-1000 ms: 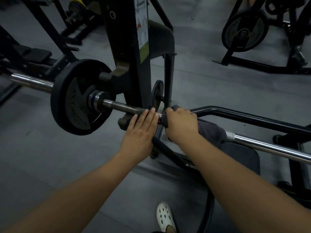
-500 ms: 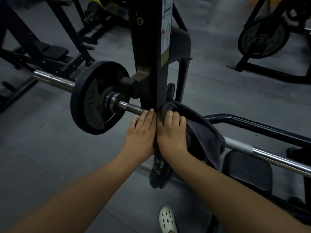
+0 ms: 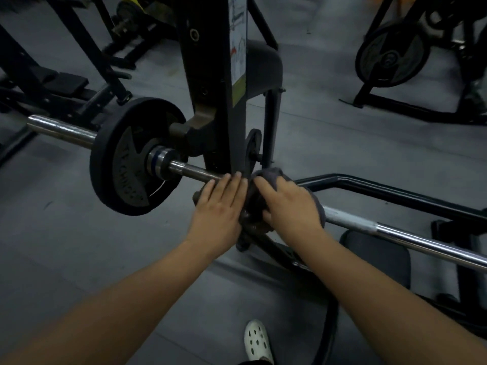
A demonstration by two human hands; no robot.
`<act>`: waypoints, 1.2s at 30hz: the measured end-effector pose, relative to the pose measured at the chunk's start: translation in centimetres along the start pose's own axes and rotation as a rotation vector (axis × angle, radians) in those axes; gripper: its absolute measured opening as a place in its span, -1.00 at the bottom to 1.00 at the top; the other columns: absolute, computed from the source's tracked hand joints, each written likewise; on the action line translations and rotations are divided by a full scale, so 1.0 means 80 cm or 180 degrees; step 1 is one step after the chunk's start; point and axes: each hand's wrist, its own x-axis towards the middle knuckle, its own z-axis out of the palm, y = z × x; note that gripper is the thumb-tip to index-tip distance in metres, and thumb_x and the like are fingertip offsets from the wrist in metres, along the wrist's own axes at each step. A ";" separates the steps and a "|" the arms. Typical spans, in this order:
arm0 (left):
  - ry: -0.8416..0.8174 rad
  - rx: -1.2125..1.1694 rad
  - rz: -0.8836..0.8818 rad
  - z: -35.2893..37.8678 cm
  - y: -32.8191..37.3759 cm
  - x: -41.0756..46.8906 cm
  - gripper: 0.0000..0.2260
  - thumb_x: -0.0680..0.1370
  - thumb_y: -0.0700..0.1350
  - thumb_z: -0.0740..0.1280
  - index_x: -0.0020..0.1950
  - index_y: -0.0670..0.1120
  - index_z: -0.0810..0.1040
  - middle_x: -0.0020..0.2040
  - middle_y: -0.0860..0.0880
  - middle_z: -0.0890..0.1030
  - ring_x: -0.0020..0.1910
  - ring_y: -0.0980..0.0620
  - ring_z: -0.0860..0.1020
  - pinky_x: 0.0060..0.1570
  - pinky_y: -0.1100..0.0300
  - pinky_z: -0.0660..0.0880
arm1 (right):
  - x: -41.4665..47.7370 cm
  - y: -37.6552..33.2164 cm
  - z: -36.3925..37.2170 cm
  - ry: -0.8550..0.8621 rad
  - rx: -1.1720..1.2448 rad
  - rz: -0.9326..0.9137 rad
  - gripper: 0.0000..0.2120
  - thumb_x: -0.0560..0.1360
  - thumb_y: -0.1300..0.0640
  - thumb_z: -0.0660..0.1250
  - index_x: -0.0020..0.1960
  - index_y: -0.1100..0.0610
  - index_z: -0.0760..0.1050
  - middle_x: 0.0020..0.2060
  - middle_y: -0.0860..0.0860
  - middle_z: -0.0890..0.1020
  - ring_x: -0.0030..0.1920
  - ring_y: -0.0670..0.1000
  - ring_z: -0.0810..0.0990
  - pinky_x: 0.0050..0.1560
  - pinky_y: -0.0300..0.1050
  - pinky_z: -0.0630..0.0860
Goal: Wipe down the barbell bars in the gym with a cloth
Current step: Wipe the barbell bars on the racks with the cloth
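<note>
The fingers [image 3: 229, 187] of the left hand [image 3: 217, 209] were straight and pressed close together. They lay flat on the barbell bar [image 3: 193, 172], with the tips near the rack upright [image 3: 210, 75]. They held nothing and only rested on the steel. The fingers [image 3: 261, 184] of the right hand [image 3: 291, 204] lay over the dark grey cloth [image 3: 274, 175] and the thumb [image 3: 267, 216] was bent under it, so this hand gripped the cloth around the bar. How much the other right fingers curled I could not tell, because a fold of the cloth hid them. The two hands were just beside each other.

The cloth sat on the bar directly to the right of the upright. The bar lay in the rack, above the floor [image 3: 66, 259]. Its long axis ran from the upper left of the view to the lower right. The left end carried a weight plate [image 3: 123, 159] and pointed away to the left. The shiny right part ran out of the picture, near a black safety rail [image 3: 395, 191].

In my judgement the step in hand was wiping the part of the shaft next to the upright, with the left hand steadying the bar. The next move probably calls for sliding the wrapped cloth along the axis toward the right, with even pressure all around. The fabric should be kept away from the rack hook, where it could catch.
</note>
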 end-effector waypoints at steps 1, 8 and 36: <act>0.0025 0.0013 0.0091 -0.001 0.012 0.004 -0.30 0.52 0.03 0.22 0.61 -0.17 0.11 0.61 -0.16 0.19 0.58 -0.14 0.17 0.55 -0.12 0.09 | -0.012 0.013 -0.004 -0.0045 -0.0067 0.0088 -0.34 0.42 0.03 0.43 0.45 -0.05 0.25 0.21 0.13 0.53 0.06 0.21 0.56 -0.02 0.08 0.51; -0.0012 0.0022 -0.0126 0.008 0.032 0.002 -0.22 0.53 0.12 0.18 0.62 -0.23 -0.01 0.62 -0.21 0.11 0.60 -0.14 0.12 0.56 -0.10 0.05 | 0.021 -0.036 -0.015 -0.0285 0.0048 0.0623 -0.69 0.58 0.12 0.25 0.31 0.04 0.34 0.20 0.18 0.51 0.16 0.26 0.52 0.10 0.17 0.44; -0.0213 -0.0422 -0.0848 0.005 -0.111 -0.043 -0.24 0.46 -0.04 0.40 0.56 -0.28 0.16 0.53 -0.24 0.29 0.56 -0.16 0.21 0.55 0.01 0.16 | 0.135 -0.129 -0.011 -0.0480 0.0995 -0.1677 -0.32 0.42 0.34 0.32 0.50 0.00 0.37 0.30 0.10 0.51 0.24 0.15 0.50 0.11 0.03 0.53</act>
